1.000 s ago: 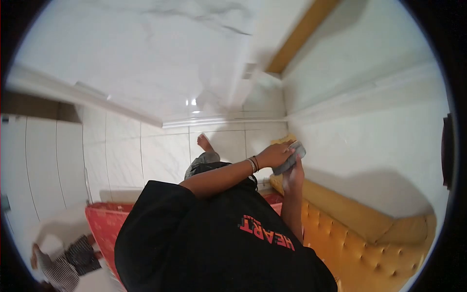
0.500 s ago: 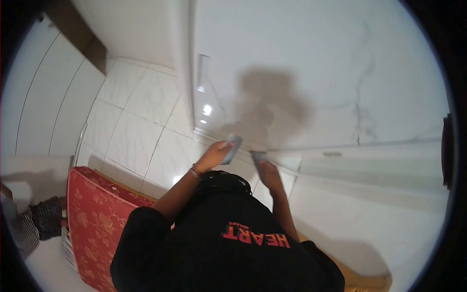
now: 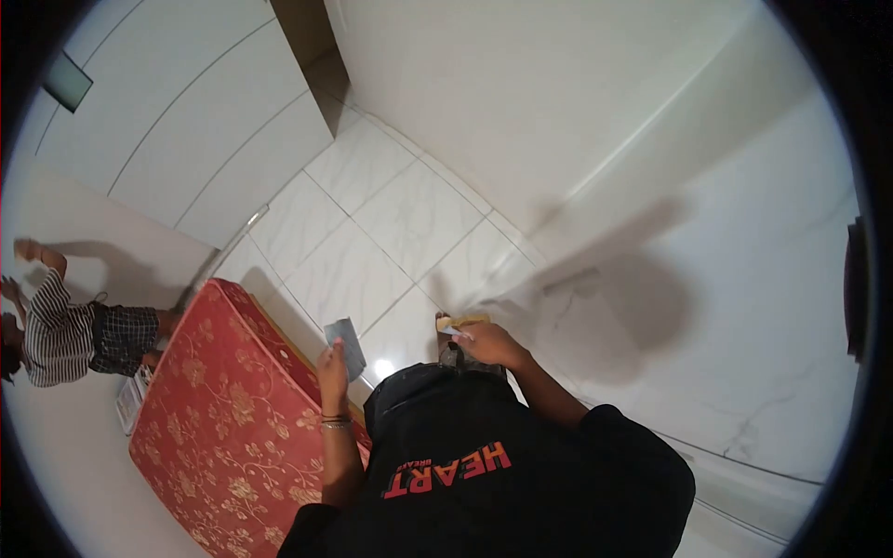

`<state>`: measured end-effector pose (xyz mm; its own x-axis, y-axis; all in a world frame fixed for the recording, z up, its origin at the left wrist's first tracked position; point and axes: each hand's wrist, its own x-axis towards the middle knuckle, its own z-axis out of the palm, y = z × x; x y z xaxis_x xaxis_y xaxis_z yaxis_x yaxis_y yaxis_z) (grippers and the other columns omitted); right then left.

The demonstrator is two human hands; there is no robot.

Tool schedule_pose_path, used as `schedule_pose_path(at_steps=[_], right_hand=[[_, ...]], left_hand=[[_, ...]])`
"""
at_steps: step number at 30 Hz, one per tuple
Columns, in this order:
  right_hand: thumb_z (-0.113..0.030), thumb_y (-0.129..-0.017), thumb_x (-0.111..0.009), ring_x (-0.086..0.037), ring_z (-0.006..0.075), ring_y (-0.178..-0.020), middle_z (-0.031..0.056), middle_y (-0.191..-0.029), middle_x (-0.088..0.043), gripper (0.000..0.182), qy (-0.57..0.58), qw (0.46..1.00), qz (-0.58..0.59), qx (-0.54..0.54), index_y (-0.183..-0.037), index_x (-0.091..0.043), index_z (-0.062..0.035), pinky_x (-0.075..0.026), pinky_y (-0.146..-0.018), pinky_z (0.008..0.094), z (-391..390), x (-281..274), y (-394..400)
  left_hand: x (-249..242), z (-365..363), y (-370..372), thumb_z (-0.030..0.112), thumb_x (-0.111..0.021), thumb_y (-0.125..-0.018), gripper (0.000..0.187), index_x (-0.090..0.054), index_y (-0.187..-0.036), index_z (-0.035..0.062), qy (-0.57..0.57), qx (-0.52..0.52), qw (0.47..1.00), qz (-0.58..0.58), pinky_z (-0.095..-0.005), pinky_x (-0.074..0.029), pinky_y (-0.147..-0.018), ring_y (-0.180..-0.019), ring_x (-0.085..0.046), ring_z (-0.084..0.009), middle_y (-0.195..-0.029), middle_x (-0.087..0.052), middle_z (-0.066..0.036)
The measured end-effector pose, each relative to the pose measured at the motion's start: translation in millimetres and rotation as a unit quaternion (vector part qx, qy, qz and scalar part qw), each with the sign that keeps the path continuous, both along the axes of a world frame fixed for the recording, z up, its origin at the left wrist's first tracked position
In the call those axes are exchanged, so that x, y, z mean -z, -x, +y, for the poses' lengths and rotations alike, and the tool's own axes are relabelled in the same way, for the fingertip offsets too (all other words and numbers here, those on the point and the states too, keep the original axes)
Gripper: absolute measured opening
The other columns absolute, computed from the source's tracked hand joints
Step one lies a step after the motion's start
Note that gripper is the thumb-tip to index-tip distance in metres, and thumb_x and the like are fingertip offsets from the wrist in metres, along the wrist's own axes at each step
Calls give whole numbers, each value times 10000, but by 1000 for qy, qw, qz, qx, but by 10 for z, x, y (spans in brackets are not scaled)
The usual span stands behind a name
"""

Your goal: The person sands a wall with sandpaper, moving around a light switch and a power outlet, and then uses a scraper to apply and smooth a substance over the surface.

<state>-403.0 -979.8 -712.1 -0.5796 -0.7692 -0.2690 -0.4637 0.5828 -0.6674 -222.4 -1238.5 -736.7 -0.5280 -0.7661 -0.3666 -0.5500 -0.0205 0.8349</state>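
Observation:
My left hand (image 3: 331, 374), with bands on its wrist, is closed on a flat grey rectangular plate (image 3: 346, 348), which looks like a putty blade. It is held out over the tiled floor, near the red mattress. In front of my waist, my right hand (image 3: 493, 344) is closed on a thin flat tool (image 3: 452, 329) with a pale blade and a yellowish edge. Its exact kind is hard to make out, and the fingers cover part of it. The two held things are apart from each other.
A red floral mattress (image 3: 237, 418) lies at my left. Beyond it, a person in a striped top (image 3: 58, 325) has an arm raised near the wall. White cabinet doors (image 3: 186, 102) stand at the upper left. White walls (image 3: 595, 84) border the marble-look tile floor (image 3: 363, 251).
The view has turned to the left, showing more of the mattress, cabinet and other person. My hands have moved farther apart, both still holding their flat tools.

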Motion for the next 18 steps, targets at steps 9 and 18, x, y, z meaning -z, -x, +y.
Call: schedule_pose_path(at_steps=[9,18], right_hand=[[-325,-855,-405,-543,347,-787,186,-792,-571,353,35,995,-93,31,-758,-554,-21,-408,-698,428,-911,140,909],[-361,-859,-397,-536,347,-745,190,-776,-562,389,118,955,-65,265,-855,-534,4,-409,-675,406,-1136,-46,1635]], left_hand=[[-428,-400,1895,348,-461,-881,407,-455,-631,26,-49,168,981,88,-242,-284,-475,-547,-310,-57,-570,-375,50],[-596,-805,3314,329,-435,-896,367,-493,-673,42,-96,361,920,114,-218,-298,-443,-504,-344,-33,-560,-407,56]])
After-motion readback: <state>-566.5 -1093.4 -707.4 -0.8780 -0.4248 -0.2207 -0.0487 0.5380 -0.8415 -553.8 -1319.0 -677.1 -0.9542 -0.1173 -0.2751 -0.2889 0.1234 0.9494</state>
